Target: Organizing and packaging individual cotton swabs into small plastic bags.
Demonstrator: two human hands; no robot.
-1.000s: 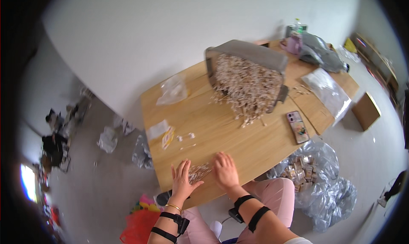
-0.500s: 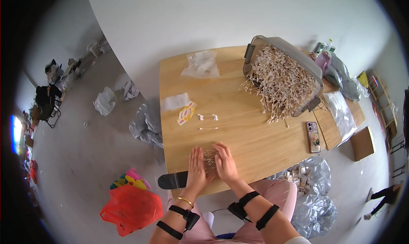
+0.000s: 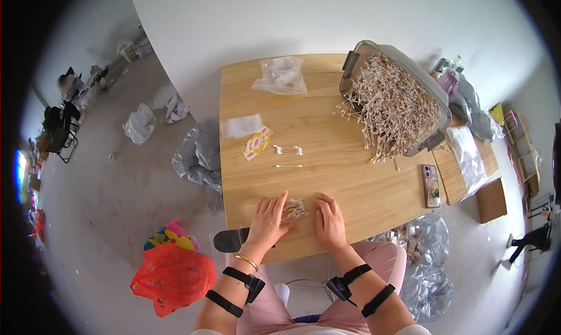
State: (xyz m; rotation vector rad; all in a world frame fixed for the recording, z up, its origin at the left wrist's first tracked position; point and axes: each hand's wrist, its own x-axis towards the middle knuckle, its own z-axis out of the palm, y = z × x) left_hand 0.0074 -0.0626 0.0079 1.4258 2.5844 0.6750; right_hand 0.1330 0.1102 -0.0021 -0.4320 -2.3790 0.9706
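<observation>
A loose bundle of cotton swabs (image 3: 295, 213) lies near the table's front edge. My left hand (image 3: 266, 223) cups its left side, with the swabs between index finger and thumb and their ends fanning out to the right. Apart from the bundle, my right hand (image 3: 331, 224) rests on the wood, fingers slightly bent and nothing visible in them. Farther back is a short row of swabs (image 3: 288, 150), with a single swab (image 3: 289, 166) in front of it. Yellow-and-white printed cards (image 3: 257, 144) lie to the left of the row.
A tipped grey clear bin (image 3: 409, 60) spills a large heap of swabs (image 3: 391, 107) at the back right. Clear plastic bags (image 3: 280, 78) lie at the back left. A phone (image 3: 431, 186) is near the right edge. A black flat strip (image 3: 229, 240) juts past the front left edge.
My right hand has moved right, away from the bundle. My left hand has turned, its thumb now spread from the fingers, and the swabs are more exposed and fanned. The view has shifted slightly.
</observation>
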